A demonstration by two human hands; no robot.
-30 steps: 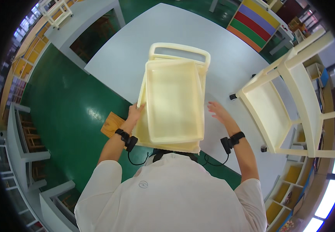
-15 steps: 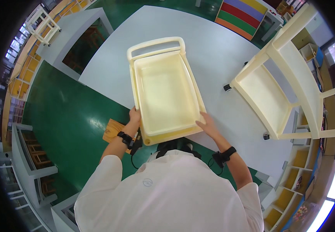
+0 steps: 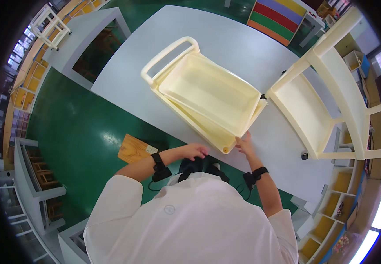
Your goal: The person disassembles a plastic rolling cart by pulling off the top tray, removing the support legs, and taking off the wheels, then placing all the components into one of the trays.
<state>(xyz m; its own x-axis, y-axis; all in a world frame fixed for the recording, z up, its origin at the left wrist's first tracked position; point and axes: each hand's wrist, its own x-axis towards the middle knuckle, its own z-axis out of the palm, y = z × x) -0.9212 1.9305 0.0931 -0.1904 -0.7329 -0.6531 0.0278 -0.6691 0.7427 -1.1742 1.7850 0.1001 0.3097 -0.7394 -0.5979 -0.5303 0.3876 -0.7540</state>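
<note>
A cream plastic cart shelf (image 3: 190, 121) with a looped handle at its far left end lies slanted on the table. Inside it rests a shallow cream tray (image 3: 214, 90), turned askew so that one corner sits over the shelf's right rim. My right hand (image 3: 245, 145) is at the near right corner, thumb and fingers on the rim. In front of my body, apart from the shelf, my left hand (image 3: 195, 151) holds nothing, its fingers loosely bent and partly apart. Dark straps with small devices are on both wrists.
A cream cart frame (image 3: 302, 112) with black casters lies on its side at the right of the grey-white table (image 3: 129, 79). A wooden stool (image 3: 133, 149) stands on the green floor at left. Shelving (image 3: 331, 207) lines the right, and a small white cart (image 3: 50, 26) stands far left.
The shelf and its tray have swung round, their near end moving right toward the cart frame. My left hand has let go of the left edge and moved right, in front of my body.
</note>
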